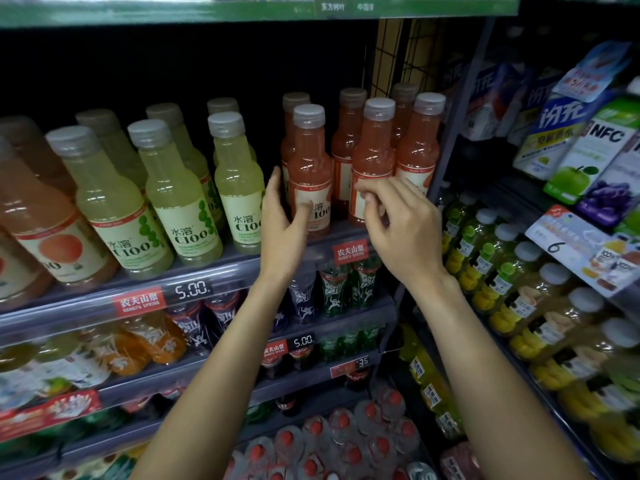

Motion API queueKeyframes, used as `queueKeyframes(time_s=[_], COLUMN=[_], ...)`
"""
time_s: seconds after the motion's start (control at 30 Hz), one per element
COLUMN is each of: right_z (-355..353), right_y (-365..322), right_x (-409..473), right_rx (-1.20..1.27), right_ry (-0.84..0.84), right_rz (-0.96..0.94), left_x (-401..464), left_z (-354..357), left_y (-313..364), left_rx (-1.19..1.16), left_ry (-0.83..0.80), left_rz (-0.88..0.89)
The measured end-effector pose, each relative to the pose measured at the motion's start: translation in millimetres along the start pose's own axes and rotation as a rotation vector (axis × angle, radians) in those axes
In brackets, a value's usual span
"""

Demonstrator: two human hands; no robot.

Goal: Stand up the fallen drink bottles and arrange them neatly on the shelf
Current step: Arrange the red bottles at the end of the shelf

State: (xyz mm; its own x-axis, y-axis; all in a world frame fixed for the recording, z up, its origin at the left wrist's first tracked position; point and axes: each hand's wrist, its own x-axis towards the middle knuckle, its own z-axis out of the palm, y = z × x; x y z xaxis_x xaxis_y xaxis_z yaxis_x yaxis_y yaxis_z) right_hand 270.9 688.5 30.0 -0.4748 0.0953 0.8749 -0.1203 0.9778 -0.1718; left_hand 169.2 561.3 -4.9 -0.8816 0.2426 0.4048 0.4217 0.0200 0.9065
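Here the landmark is the red brand tag (350, 252) clipped to the front rail of the upper shelf (221, 271). Just above and left of that tag stands a pink drink bottle (309, 168), upright at the shelf's front edge, grey cap on top. The left hand (282, 220) holds it: its fingers (273, 188) wrap round the bottle's left side and the thumb lies across the label. Directly above the tag stands a second pink bottle (373, 157), also upright. The right hand (398, 220) is in front of its label, fingers loosely curled and close together; whether they actually touch the bottle cannot be told. Up and right of the tag a third pink bottle (417, 143) stands at the end of the row, with more pink bottles behind. Well left of the tag, yellow-green bottles (173, 195) stand upright in rows, and farther left are orange-pink ones (45, 216). Below the tag, dark and green bottles (332, 289) fill the next shelf.
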Motion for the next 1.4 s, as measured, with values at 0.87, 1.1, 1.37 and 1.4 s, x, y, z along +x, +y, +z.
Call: queueKeyframes(time_s=[0.87,1.1,1.37,1.4], right_z=[34,35,36,35], right_y=[103,107,106,104], right_x=[-8,-3,-2,-1], right_rx=[0.392,0.449,0.495,0.51], right_ry=[-0.068,-0.04,-0.03,-0.03], right_rz=[0.705,0.718,0.74,0.748], left_x=[70,73,72,72], left_z=[32,38,44,44], left_y=[-40,-31,-29,-28], left_rx=[0.063,0.103,0.1,0.103], left_ry=[-0.023,-0.122,-0.116,-0.123], left_rz=[0.134,0.223,0.161,0.155])
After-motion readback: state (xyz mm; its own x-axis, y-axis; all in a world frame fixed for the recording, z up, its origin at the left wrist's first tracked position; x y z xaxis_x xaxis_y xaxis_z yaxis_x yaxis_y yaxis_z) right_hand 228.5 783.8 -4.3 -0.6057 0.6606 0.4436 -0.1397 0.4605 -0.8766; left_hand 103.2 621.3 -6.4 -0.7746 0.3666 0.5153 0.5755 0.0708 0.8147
